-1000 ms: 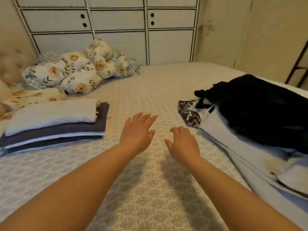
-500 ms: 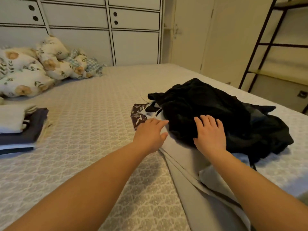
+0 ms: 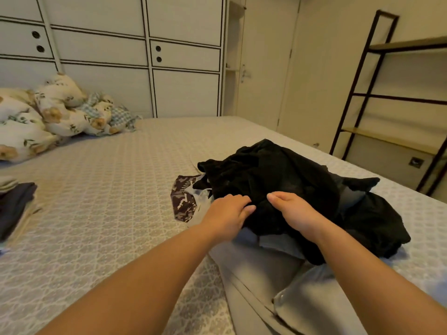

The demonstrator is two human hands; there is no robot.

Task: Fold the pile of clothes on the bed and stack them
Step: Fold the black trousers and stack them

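Head-camera view over a bed [image 3: 101, 189], read from left to right: a folded stack [image 3: 14, 209] sits at the far left edge, well apart from the unfolded pile [image 3: 278, 213] heaped on the right half of the mattress. At the pile's near-left corner a patterned piece [image 3: 182, 201] pokes out from under it. Just beside that, the left hand [image 3: 228, 215] rests on the pile's front edge, fingers curled down into the black garment [image 3: 278, 175] on top; it appears to be gripping a fold, though the fingertips are buried in dark cloth and the hold cannot be fully confirmed. The right hand [image 3: 294, 212] lies close beside it on the same black garment, thumb stretched toward the left hand and the other fingers bent over the fabric, apparently pinching it. Pale grey cloth [image 3: 256, 269] spreads beneath both wrists toward the camera.

The likely risk is tangling. The black garment sits bunched over several other pieces, so lifting it may drag the patterned piece or the grey layers along and scatter the heap. With both hands gripping so close together, the garment would probably come up as a wad, not hang open by its seams, and would need re-gripping before any fold. A wide swing leftward could also disturb the folded stack.
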